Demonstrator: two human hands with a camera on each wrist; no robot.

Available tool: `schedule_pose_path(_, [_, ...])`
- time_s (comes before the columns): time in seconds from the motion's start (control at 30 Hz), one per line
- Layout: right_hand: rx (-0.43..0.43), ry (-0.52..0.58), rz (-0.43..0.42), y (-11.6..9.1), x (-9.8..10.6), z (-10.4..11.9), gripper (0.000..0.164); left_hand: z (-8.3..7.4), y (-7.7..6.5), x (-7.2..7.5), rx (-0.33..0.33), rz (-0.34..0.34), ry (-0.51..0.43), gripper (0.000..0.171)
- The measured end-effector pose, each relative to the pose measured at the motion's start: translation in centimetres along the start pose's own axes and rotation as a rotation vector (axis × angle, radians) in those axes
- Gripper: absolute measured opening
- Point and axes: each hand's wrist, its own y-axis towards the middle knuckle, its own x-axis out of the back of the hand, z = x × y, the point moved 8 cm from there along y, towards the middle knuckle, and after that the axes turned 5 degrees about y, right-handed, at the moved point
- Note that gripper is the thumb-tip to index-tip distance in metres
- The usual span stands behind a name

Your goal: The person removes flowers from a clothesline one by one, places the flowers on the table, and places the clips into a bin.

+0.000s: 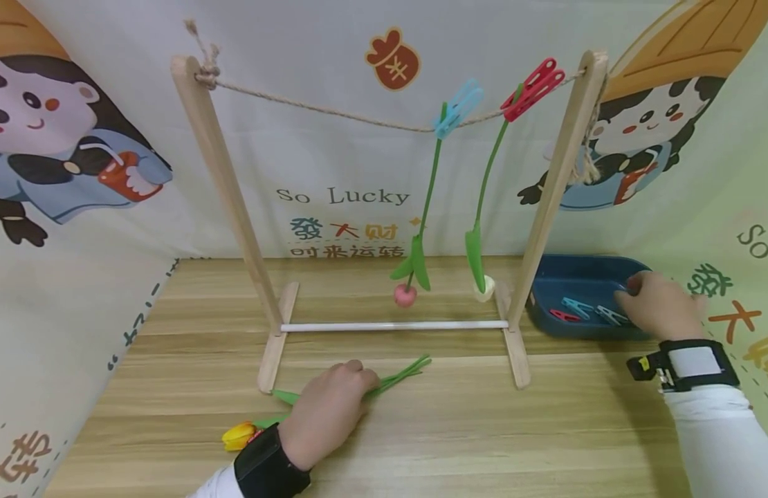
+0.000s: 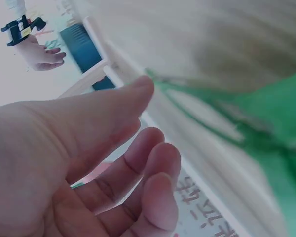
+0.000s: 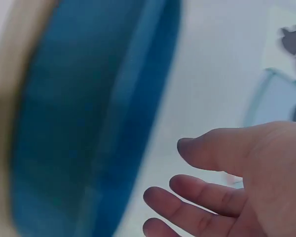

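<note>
My left hand (image 1: 334, 408) is low over several green flower stems (image 1: 396, 380) on the table. In the left wrist view its thumb and loosely bent fingers stand apart with nothing between them. A yellow tulip head (image 1: 237, 436) shows beside that wrist; a bit of red behind it is mostly hidden. My right hand (image 1: 661, 304) is over the right end of a dark blue tray (image 1: 564, 273), fingers spread and holding nothing in the right wrist view. Inside the tray lie a red clothespin (image 1: 564, 315), a blue clothespin (image 1: 577, 308) and a paler one (image 1: 611, 316).
A wooden frame (image 1: 228, 187) carries a sagging rope (image 1: 322, 108). A blue clothespin (image 1: 459, 109) holds a pink tulip (image 1: 405, 296) upside down; a red clothespin (image 1: 533, 90) holds a white one (image 1: 483, 288). A white bar (image 1: 390, 326) joins the feet.
</note>
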Motion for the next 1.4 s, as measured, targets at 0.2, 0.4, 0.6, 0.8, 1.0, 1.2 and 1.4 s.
schedule_pose_path(0.2, [0.110,0.046,-0.124,-1.1,4.2,5.2,0.047,0.1,0.5,2.6,0.054,0.000,-0.073,0.034])
schedule_pose_path(0.4, [0.200,0.047,-0.298,-2.6,9.1,11.1,0.048,0.6,1.5,6.0,0.061,-0.118,-0.178,0.039])
schedule_pose_path(0.6, [0.338,0.098,-0.461,-4.8,13.8,16.9,0.043,1.3,2.8,9.8,0.027,-0.299,-0.215,0.054])
schedule_pose_path(0.8, [0.558,0.121,-0.581,-7.4,17.1,22.5,0.045,1.6,4.4,12.4,0.029,-0.404,-0.300,0.070])
schedule_pose_path(1.0, [0.835,0.030,-0.611,-9.5,18.7,28.6,0.047,0.8,6.7,14.0,-0.002,-0.461,-0.470,0.075])
schedule_pose_path(1.2, [1.014,-0.084,-0.516,-9.9,17.9,33.6,0.048,-0.2,9.3,14.4,-0.045,-0.461,-0.669,0.070])
schedule_pose_path(1.4, [0.974,-0.158,-0.394,-8.3,16.7,36.4,0.045,-0.9,11.5,14.2,-0.060,-0.494,-0.733,0.060])
